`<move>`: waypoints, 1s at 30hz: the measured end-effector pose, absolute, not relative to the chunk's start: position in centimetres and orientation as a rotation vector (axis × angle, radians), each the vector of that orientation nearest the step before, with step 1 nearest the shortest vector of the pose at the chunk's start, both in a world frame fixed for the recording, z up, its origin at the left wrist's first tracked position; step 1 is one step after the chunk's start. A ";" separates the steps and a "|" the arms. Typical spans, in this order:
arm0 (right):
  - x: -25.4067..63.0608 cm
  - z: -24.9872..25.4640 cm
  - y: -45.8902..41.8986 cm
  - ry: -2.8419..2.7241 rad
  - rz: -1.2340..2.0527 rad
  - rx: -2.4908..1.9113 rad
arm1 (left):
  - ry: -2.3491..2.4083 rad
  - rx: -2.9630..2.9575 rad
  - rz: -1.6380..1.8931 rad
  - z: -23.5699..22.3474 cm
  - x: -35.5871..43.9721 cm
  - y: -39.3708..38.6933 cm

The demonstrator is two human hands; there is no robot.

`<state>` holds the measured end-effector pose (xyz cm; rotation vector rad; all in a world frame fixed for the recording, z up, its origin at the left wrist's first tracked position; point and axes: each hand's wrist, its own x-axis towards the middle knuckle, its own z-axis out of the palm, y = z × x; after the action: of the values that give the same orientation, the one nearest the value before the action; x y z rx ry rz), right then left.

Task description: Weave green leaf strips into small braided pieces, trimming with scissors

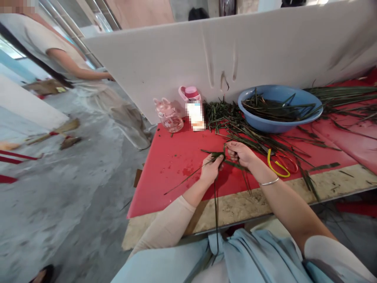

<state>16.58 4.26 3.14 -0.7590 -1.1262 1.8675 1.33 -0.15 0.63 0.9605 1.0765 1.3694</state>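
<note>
My left hand is closed around a small bundle of dark green leaf strips, above the red table cover. Long strip ends stick out of it to the lower left and hang down toward my lap. Right beside it, my right hand pinches a strip at the top of the bundle. Scissors with yellow and red handles lie to the right of my right hand. Behind them, more cut leaf strips are spread over the table.
A blue basin holds leaf strips. A pink clear jar, a pink-lidded bottle and a leaf heap stand before a white panel. Long leaves lie at right. A person is at left, near a broom.
</note>
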 end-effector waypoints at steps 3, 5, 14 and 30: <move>15.5 2.4 4.2 -0.885 1.980 -0.658 | 1.064 0.851 1.383 0.6 1.7 -0.4; 15.2 2.6 3.9 -0.821 2.031 -0.599 | 1.058 0.772 1.424 0.7 1.2 -0.2; 16.4 4.2 3.0 -1.012 2.280 -0.666 | 1.026 0.603 1.538 1.4 -1.3 0.8; 14.4 2.8 3.2 -1.035 1.885 -0.779 | 1.067 0.646 1.451 0.7 0.6 -0.3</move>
<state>14.38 3.21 2.76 -0.7794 -1.0347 1.8849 0.63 -0.25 0.73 0.6462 1.0665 1.4508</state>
